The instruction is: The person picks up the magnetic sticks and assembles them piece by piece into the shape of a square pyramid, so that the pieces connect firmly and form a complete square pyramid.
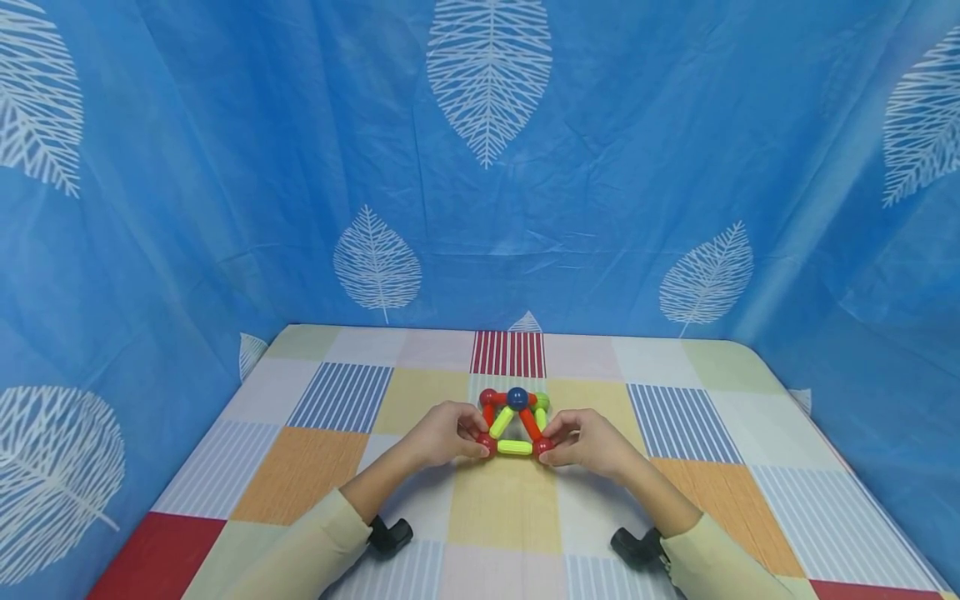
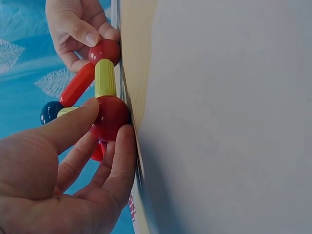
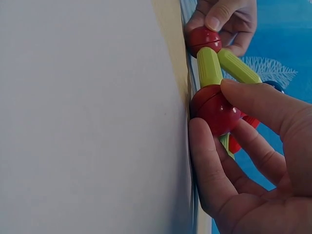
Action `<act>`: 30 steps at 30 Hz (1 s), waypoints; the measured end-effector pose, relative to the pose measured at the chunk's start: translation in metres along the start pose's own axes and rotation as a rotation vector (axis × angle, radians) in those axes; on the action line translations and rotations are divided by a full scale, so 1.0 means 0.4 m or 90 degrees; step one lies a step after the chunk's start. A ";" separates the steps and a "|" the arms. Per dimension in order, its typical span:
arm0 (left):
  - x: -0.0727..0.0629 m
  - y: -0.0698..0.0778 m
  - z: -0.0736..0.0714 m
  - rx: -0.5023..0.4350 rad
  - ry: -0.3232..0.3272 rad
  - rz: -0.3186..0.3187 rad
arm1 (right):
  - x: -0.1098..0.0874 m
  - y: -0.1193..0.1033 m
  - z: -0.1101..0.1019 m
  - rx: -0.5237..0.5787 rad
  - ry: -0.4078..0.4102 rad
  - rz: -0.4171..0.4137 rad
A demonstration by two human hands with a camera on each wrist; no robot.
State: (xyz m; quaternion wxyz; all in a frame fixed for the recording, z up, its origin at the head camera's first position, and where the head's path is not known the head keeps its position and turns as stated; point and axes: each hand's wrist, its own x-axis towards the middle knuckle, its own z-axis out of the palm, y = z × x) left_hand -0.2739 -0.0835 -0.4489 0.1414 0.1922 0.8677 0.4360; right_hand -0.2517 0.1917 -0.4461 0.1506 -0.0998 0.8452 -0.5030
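Note:
A frame of magnetic rods and balls stands on the table in front of me. My left hand pinches the red ball at its near left corner between thumb and fingers. At the near right corner, my right hand grips another red ball the same way. A yellow-green rod joins these two balls. From them a yellow-green rod and a red rod slope up to a dark blue ball. Behind are a third red ball and a green ball.
A patchwork-patterned cloth covers the table. Blue sheeting with white leaf prints hangs along the back and both sides. Black wrist-worn devices show below each wrist, close over the tabletop.

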 end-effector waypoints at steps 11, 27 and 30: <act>0.000 -0.001 -0.006 0.003 -0.002 0.005 | 0.009 0.005 -0.001 0.005 -0.014 -0.003; -0.002 0.003 -0.009 0.007 -0.004 0.000 | 0.014 0.008 -0.002 0.003 -0.013 -0.005; -0.001 0.000 -0.012 0.006 -0.010 0.001 | 0.014 0.009 -0.003 0.001 -0.016 -0.004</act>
